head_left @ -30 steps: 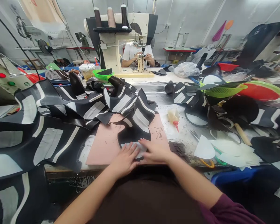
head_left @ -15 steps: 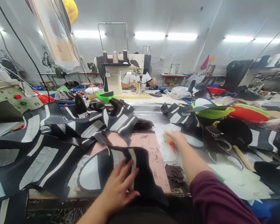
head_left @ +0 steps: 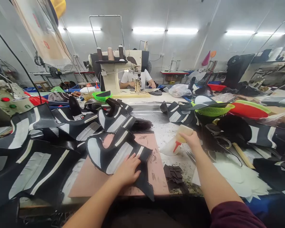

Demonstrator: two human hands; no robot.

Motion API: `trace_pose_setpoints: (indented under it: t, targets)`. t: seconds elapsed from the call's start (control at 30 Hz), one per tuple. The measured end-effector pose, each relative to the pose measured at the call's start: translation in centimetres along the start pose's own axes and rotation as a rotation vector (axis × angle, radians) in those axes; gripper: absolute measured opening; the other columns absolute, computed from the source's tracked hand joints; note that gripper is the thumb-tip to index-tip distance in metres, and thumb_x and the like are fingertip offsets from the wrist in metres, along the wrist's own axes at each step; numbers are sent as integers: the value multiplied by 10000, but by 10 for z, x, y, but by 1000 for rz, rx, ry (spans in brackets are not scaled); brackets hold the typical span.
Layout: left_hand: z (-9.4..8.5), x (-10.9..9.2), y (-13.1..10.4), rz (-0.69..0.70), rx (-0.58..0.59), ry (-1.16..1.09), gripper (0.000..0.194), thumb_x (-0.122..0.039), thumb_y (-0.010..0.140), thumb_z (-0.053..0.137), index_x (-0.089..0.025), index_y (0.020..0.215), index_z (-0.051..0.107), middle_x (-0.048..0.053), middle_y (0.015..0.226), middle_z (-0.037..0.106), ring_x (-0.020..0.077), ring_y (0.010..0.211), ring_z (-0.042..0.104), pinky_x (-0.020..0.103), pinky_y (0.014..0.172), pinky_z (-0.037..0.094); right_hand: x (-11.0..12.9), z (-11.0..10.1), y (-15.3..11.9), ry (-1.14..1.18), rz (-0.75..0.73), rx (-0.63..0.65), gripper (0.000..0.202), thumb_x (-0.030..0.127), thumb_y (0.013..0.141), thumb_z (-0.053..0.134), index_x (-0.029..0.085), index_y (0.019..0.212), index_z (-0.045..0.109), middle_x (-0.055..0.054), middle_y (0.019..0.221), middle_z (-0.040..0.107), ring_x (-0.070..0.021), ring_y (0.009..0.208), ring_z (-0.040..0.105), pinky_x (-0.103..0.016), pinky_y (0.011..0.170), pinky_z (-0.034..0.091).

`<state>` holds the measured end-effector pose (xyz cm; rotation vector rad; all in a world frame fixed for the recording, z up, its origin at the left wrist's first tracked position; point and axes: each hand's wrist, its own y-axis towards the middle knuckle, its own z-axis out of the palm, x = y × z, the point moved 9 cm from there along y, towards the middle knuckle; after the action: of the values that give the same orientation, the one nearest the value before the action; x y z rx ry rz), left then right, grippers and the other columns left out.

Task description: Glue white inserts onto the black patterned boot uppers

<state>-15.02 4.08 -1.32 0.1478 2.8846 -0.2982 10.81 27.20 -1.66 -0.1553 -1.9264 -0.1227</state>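
The right hand (head_left: 191, 139) was closed round a squeeze bottle (head_left: 185, 129), which leaned with its red nozzle (head_left: 177, 146) pointing down, above or against a clear-looking sheet (head_left: 166, 147); I could not tell which. To the left of that grip, the left hand (head_left: 128, 169) lay flat with its fingers spread, grasping nothing, on a black shaped piece (head_left: 112, 148) resting on a pink board (head_left: 84, 180). That piece already bore pale patches and strips, so this much looked done; whether anything from the bottle had been put on it, and what remained undone, could not be told. Beyond the left hand, further to the left, other black pieces (head_left: 59, 175) carried similar patches and strips, seemingly about as far along. Right of the bottle grip, loose white pieces (head_left: 239, 177) lay heaped, not fixed to anything visible
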Motion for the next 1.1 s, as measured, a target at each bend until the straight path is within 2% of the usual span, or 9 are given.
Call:
trace_pose_setpoints:
  t: [0.17,0.27,0.33,0.47,0.6,0.73,0.9,1.0,1.1]
  targets:
    - [5,4,-3,-80,-26,35,341,-252,823,515,-137,1144,509,106,1421,342,290,1331,247,514,1099,190,21,29,-21,-132,-60,50,662,486,432,749,207,963,469,-103,1017,614,-304,950,573,-392,804,444]
    - [-3,2,-4,-49,-21,54,392,-330,803,558,-137,1142,514,122,1403,371,318,1310,285,522,1069,247,20,39,-29,-34,-12,87,627,467,461,753,203,967,492,-114,1027,617,-310,986,567,-392,830,456]
    - [-14,-4,1,-10,-34,108,405,-414,800,556,-126,1085,550,152,1321,464,345,1234,394,520,992,348,17,39,-28,44,11,91,635,477,500,741,200,1013,489,-113,1040,618,-298,990,575,-371,796,489]
    - [-29,-42,41,167,-52,227,274,-336,863,466,-115,945,605,137,1073,601,281,1045,537,406,888,419,15,37,-22,227,40,112,601,495,599,683,203,1082,477,-95,1070,610,-259,921,618,-324,614,551]
    - [-9,-89,96,348,39,252,235,-247,846,495,-133,1029,589,91,1095,605,216,1035,541,323,878,407,14,39,-18,383,94,128,474,469,609,692,204,972,543,-68,907,646,-238,796,642,-302,492,549]
    - [10,-108,130,358,68,273,265,-298,840,511,-109,1003,600,129,1019,625,244,959,571,358,800,431,19,29,-9,528,140,110,431,560,598,664,203,806,545,-49,717,634,-219,672,636,-294,453,535]
    - [6,-110,141,328,17,241,250,-307,817,559,-102,941,632,163,1074,585,282,1054,511,384,860,404,41,0,-3,786,78,26,563,724,684,424,211,891,524,-36,819,634,-151,713,631,-220,498,510]
    - [-18,-99,136,275,-28,185,243,-243,863,473,-110,1007,617,157,1118,569,279,1090,487,380,877,400,39,-6,-16,898,99,-18,593,704,603,568,213,933,535,-25,825,638,-141,659,617,-187,398,430]
    - [-46,-67,116,219,-26,113,323,-166,900,345,-157,1146,554,109,1142,587,219,1038,541,335,848,431,31,-3,-39,891,101,58,554,579,523,717,220,909,547,-7,800,639,-116,573,568,-161,325,325]
